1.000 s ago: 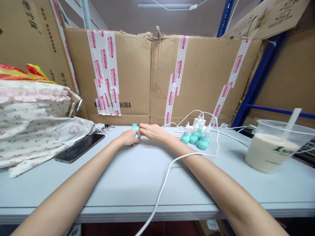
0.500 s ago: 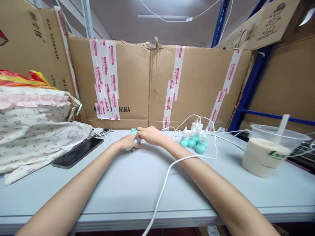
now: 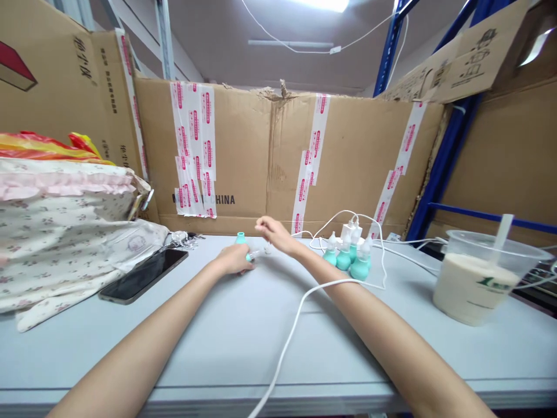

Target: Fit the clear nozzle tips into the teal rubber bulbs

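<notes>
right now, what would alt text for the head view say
The left hand holds a teal piece with a clear nozzle, the right hand raised nearby. Clear-tipped teal bulbs stand clustered on a grey table, phone at left, drink cup at right.

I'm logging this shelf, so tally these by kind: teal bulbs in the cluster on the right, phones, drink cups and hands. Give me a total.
Teal bulbs in the cluster: at least 4 (they overlap)
Phone: 1
Drink cup: 1
Hands: 2, left hand and right hand
Total: at least 8
</notes>
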A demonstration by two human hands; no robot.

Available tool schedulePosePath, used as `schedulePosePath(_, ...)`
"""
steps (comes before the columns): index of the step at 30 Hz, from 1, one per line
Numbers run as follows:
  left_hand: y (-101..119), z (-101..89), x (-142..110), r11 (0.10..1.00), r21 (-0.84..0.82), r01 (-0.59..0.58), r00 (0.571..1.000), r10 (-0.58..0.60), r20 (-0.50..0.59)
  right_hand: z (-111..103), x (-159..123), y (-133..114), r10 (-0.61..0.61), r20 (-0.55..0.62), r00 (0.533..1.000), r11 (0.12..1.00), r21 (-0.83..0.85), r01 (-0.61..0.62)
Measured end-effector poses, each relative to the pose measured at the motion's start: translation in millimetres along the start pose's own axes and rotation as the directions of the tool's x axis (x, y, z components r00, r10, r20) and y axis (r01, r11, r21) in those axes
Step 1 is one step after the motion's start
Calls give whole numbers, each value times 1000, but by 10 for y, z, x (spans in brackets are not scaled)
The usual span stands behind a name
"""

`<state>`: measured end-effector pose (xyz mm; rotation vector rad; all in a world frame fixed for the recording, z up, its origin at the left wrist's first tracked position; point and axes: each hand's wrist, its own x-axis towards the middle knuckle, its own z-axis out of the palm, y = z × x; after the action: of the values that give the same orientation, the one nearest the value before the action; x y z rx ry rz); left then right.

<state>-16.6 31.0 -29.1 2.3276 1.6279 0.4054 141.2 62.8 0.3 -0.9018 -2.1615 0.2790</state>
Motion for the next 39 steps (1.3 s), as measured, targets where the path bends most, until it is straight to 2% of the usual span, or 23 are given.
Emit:
schedulePosePath(3,135,-29,-38,998,42,-45,984,51,-172,-243,50,69,18,-237,971,1000,-8,-21)
schedulePosePath(5,174,-81,-37,999,-29,-32,950,22,-311,-337,29,156,13,-264,964,989,-138,-51)
schedulePosePath(8,94,-165,16,981,-195,5,867,-101,-489,-239,-50,278,-17,-104,994,911,-411,-27)
schedulePosePath(10,-27,-188,75,954,-295,-50,836,-122,-535,-54,-100,308,-95,48,994,798,-593,105)
schedulePosePath(12,-150,-176,138,932,-345,-111,819,-111,-563,139,-131,297,-185,145,972,671,-704,233)
schedulePosePath(15,-269,-135,211,922,-365,-130,773,-136,-620,323,-149,260,-237,201,951,534,-790,300)
schedulePosePath(17,-298,-121,237,923,-362,-129,753,-146,-641,372,-157,258,-230,208,951,494,-817,298)
schedulePosePath(27,-311,-135,250,937,-315,-150,788,-79,-611,515,-155,312,-243,207,948,494,-814,305)
schedulePosePath(34,-294,-104,242,938,-260,-231,885,91,-456,549,-122,344,-279,245,929,488,-797,356)
schedulePosePath(39,-285,-105,223,924,-283,-259,896,120,-428,551,-127,341,-254,267,930,502,-785,363)
